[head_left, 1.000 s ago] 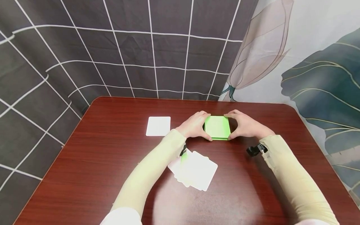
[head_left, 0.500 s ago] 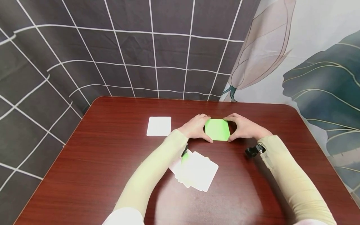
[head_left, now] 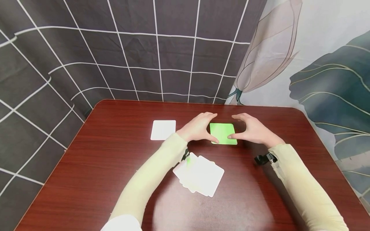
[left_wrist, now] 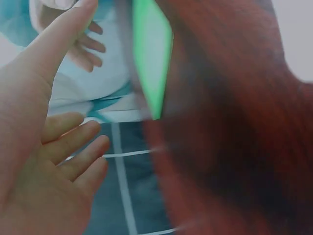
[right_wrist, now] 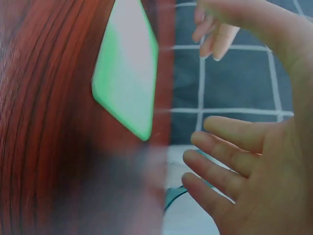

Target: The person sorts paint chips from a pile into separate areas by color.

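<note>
A thin square stack of bright green cards lies flat near the back of the table, right of its middle. On its left side my left hand hovers with fingers spread, the thumb overlapping the near left corner in the head view. Opposite it, my right hand is held apart from the stack, its thumb over the near right part. The right wrist view shows the stack's rounded corners on the wood, with a gap to the right fingers. The left fingers are likewise loose and grip nothing.
A single white square card lies left of the left hand. Closer to the front, several white cards are fanned in an overlapping pile, a bit of green showing among them. Dark grid cloth hangs behind the reddish wooden table.
Both hands were around the green stack's sides and have let go, drawing up and apart. Its cards, offset a second ago, now sit evenly. The white cards have stayed put.
</note>
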`<state>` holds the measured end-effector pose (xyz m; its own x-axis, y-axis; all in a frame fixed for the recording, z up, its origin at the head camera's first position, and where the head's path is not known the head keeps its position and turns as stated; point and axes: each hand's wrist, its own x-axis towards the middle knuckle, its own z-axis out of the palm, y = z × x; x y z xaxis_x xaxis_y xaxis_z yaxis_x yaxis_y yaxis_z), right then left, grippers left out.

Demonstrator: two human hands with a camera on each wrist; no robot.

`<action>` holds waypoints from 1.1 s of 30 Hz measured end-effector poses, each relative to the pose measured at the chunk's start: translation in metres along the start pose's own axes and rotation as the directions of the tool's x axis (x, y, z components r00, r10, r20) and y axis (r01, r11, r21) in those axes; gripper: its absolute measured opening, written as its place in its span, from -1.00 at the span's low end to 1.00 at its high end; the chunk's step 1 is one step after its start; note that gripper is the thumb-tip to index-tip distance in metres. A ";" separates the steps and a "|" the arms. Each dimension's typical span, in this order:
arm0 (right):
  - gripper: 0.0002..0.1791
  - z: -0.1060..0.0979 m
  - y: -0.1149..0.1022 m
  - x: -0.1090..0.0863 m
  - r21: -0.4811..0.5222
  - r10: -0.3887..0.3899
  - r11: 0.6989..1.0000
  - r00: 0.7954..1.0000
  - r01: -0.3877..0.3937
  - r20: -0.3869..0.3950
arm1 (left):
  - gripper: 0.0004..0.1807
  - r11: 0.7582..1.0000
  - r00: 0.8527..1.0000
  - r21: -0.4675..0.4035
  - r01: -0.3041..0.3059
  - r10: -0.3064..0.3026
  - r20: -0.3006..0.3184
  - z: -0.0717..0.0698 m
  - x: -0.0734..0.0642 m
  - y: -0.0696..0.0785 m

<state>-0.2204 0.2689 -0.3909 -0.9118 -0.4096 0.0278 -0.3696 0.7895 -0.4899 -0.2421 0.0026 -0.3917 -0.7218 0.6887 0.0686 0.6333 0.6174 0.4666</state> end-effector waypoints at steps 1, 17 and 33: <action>0.03 -0.002 -0.004 -0.003 -0.001 0.004 1.000 1.000 -0.004 -0.024 | 0.17 1.000 1.000 -0.002 -0.006 0.005 -0.011 -0.005 -0.004 0.001; 0.14 0.010 -0.086 -0.056 -0.083 -0.084 0.994 0.989 0.075 -0.121 | 0.15 0.990 0.986 0.007 -0.144 0.144 -0.079 -0.028 -0.092 0.016; 0.21 0.069 -0.111 -0.091 -0.109 -0.153 0.982 0.988 0.151 -0.010 | 0.17 0.985 0.974 0.037 -0.166 0.158 0.165 0.023 -0.130 0.018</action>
<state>-0.0844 0.1869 -0.3988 -0.8461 -0.5213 0.1112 -0.5206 0.7633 -0.3825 -0.1306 -0.0671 -0.4127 -0.5568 0.8306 -0.0049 0.7542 0.5080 0.4160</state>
